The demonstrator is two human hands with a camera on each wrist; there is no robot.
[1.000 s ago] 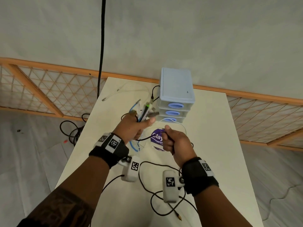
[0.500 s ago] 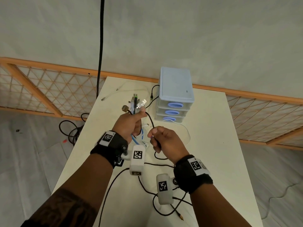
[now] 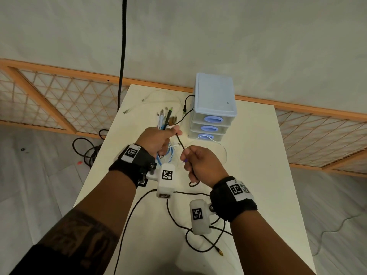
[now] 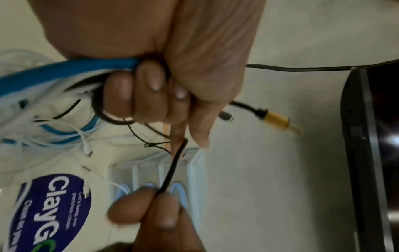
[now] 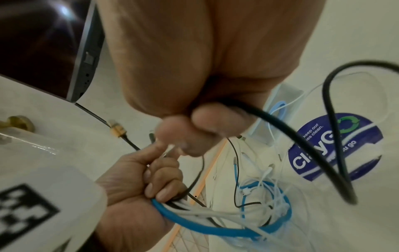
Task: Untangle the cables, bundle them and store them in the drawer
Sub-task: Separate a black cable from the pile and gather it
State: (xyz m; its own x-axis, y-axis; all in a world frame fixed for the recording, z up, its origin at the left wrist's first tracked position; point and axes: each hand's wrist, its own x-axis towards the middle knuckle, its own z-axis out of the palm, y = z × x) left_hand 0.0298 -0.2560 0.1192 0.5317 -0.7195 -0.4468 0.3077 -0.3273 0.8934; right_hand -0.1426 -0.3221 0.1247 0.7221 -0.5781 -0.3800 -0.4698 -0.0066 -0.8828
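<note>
My left hand (image 3: 158, 138) grips a bundle of cables (image 3: 165, 119), blue, white and black, with their plugs sticking up past the fist. A black cable (image 3: 180, 141) runs taut from its thumb down to my right hand (image 3: 198, 165), which pinches it in a fist. In the left wrist view the blue cable (image 4: 69, 68) and black cable (image 4: 172, 168) pass under the curled fingers. In the right wrist view the black cable (image 5: 302, 141) loops out of my right fist. The pale blue three-drawer unit (image 3: 214, 108) stands at the table's far side, all drawers closed.
Loose white cables (image 3: 158, 96) lie at the far left of the white table (image 3: 258, 175). A black cable with a gold plug (image 3: 220, 253) trails near the front. A round blue sticker (image 4: 54, 213) lies under the hands. A black cord (image 3: 122, 46) hangs at the far edge.
Both hands have come closer to me and together. The right hand has slid along the black cable, which is now short and taut between the hands. The bundle's plugs point more upright.
</note>
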